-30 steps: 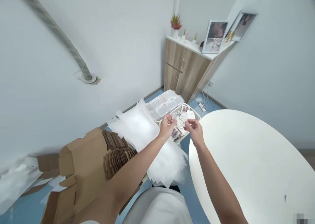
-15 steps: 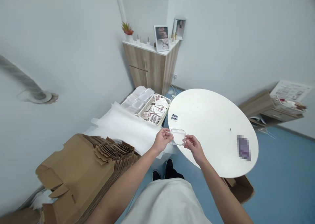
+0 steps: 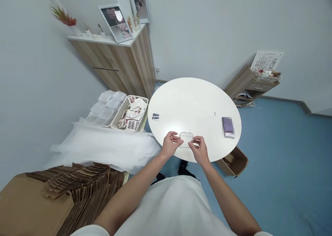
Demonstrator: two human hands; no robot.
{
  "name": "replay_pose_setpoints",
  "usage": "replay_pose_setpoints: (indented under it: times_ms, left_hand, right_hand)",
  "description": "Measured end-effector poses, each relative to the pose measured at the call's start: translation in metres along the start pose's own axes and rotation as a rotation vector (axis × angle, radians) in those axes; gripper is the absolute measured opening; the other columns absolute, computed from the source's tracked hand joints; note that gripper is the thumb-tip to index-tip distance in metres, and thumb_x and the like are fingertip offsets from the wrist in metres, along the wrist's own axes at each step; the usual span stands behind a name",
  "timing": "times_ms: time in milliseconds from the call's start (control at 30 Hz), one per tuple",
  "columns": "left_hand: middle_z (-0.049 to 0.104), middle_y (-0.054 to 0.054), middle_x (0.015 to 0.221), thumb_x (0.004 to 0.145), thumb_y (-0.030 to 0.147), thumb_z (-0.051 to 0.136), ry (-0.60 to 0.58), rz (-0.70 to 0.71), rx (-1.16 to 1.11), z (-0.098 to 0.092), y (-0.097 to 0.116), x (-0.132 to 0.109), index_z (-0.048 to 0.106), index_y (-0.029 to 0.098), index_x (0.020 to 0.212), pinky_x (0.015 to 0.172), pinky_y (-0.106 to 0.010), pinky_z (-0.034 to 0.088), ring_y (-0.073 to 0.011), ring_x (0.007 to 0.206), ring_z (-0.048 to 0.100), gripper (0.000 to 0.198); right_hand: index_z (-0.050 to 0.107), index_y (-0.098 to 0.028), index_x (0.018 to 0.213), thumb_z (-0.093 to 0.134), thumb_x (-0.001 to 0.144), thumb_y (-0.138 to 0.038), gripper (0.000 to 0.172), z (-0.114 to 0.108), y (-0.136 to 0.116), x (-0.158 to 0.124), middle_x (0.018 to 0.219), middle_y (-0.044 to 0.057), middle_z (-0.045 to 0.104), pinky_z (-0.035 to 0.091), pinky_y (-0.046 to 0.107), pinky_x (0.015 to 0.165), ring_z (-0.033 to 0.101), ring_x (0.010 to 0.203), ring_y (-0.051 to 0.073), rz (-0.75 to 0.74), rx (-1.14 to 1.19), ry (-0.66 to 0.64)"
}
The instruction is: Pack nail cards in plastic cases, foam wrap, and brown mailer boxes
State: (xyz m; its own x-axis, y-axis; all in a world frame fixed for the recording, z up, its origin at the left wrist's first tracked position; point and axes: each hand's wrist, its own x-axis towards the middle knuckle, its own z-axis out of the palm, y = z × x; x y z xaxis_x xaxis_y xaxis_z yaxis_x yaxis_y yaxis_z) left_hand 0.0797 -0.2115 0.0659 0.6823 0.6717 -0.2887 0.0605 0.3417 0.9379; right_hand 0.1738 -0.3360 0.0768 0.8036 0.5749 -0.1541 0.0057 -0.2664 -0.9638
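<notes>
Both of my hands hold a small clear plastic case (image 3: 186,138) over the near edge of the round white table (image 3: 194,104). My left hand (image 3: 171,144) pinches its left side with curled fingers. My right hand (image 3: 197,148) pinches its right side the same way. A small card with dark nail pieces (image 3: 155,116) lies on the table's left part, apart from my hands.
A blurred dark flat object (image 3: 228,126) lies on the table's right. To the left stand a basket of cards (image 3: 131,114), clear plastic trays (image 3: 106,103), white foam sheets (image 3: 103,148) and stacked brown cardboard (image 3: 64,194). A wooden cabinet (image 3: 121,63) and an open box (image 3: 233,161) stand nearby.
My view has swung right from the basket to the round table. Both hands came away from the basket with the clear case and now hold it over the table's near edge.
</notes>
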Motion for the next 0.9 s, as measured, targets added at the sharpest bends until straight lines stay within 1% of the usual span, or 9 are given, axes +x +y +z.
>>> replay_pose_setpoints:
  times_ms: [200,333,400,500,567,633,733,833,900]
  left_hand:
    - [0.06,-0.004,0.087,0.062,0.03,0.072,-0.04,0.007,0.095,0.058,-0.015,0.015,0.056,0.015,0.088,0.065,-0.024,0.046,-0.0104,0.071,0.056,0.034]
    - [0.061,-0.007,0.095,0.075,0.034,0.059,-0.129,-0.01,0.129,0.091,-0.022,0.024,0.059,0.016,0.093,0.07,-0.027,0.046,-0.0151,0.084,0.056,0.026]
    - [0.058,-0.008,0.104,0.077,0.033,0.056,-0.124,0.034,0.162,0.101,-0.023,0.029,0.06,0.018,0.093,0.078,-0.03,0.045,-0.0174,0.097,0.054,0.022]
    - [0.051,-0.008,0.118,0.074,0.031,0.06,0.035,0.048,0.261,0.104,-0.022,0.039,0.059,0.021,0.099,0.089,-0.033,0.04,-0.0192,0.11,0.047,0.027]
    - [0.052,-0.009,0.117,0.072,0.032,0.063,0.093,-0.03,0.282,0.101,-0.022,0.046,0.053,0.022,0.109,0.088,-0.035,0.04,-0.019,0.106,0.049,0.04]
    - [0.057,-0.01,0.108,0.073,0.036,0.062,0.024,-0.13,0.244,0.096,-0.021,0.052,0.051,0.02,0.113,0.084,-0.035,0.042,-0.0178,0.096,0.055,0.044]
    - [0.062,-0.01,0.096,0.073,0.04,0.061,-0.143,-0.228,0.164,0.09,-0.021,0.057,0.056,0.016,0.106,0.079,-0.034,0.045,-0.0165,0.086,0.059,0.041]
    - [0.064,-0.008,0.089,0.07,0.04,0.064,-0.181,-0.264,0.138,0.082,-0.018,0.062,0.059,0.015,0.099,0.075,-0.032,0.047,-0.0154,0.08,0.06,0.039]
    - [0.064,-0.008,0.085,0.069,0.04,0.065,-0.173,-0.282,0.146,0.076,-0.015,0.066,0.06,0.015,0.097,0.072,-0.03,0.047,-0.0143,0.075,0.06,0.038]
  right_hand:
    - [0.043,-0.024,0.094,0.059,0.068,-0.049,0.04,-0.037,0.02,0.032,0.106,0.007,0.046,0.048,0.034,0.068,0.052,0.094,0.02,0.034,-0.01,-0.055]
    - [0.042,-0.024,0.09,0.061,0.066,-0.051,0.041,-0.057,0.023,0.056,0.103,0.004,0.051,0.048,0.032,0.069,0.055,0.093,0.02,0.155,0.11,-0.152]
    - [0.044,-0.024,0.087,0.057,0.068,-0.054,0.037,-0.066,0.023,0.068,0.1,0.004,0.055,0.048,0.032,0.068,0.058,0.089,0.02,0.241,0.233,-0.227]
    - [0.048,-0.024,0.086,0.047,0.075,-0.056,0.034,-0.076,0.027,0.084,0.101,0.004,0.059,0.048,0.033,0.072,0.062,0.088,0.02,0.376,0.415,-0.262]
    - [0.05,-0.024,0.086,0.047,0.075,-0.056,0.034,-0.079,0.032,0.091,0.103,0.005,0.059,0.048,0.034,0.074,0.062,0.089,0.021,0.426,0.47,-0.219]
    - [0.052,-0.024,0.086,0.048,0.075,-0.055,0.033,-0.079,0.038,0.095,0.103,0.005,0.058,0.048,0.033,0.074,0.062,0.09,0.021,0.436,0.479,-0.177]
    - [0.054,-0.024,0.086,0.049,0.075,-0.053,0.031,-0.075,0.043,0.097,0.101,0.005,0.057,0.049,0.033,0.076,0.061,0.093,0.021,0.414,0.465,-0.17]
    - [0.056,-0.023,0.088,0.05,0.076,-0.052,0.032,-0.072,0.043,0.098,0.103,0.006,0.057,0.049,0.034,0.077,0.061,0.092,0.02,0.388,0.426,-0.2]
    - [0.054,-0.023,0.097,0.048,0.077,-0.051,0.035,-0.073,0.041,0.099,0.107,0.007,0.056,0.048,0.036,0.077,0.061,0.09,0.021,0.346,0.353,-0.173]
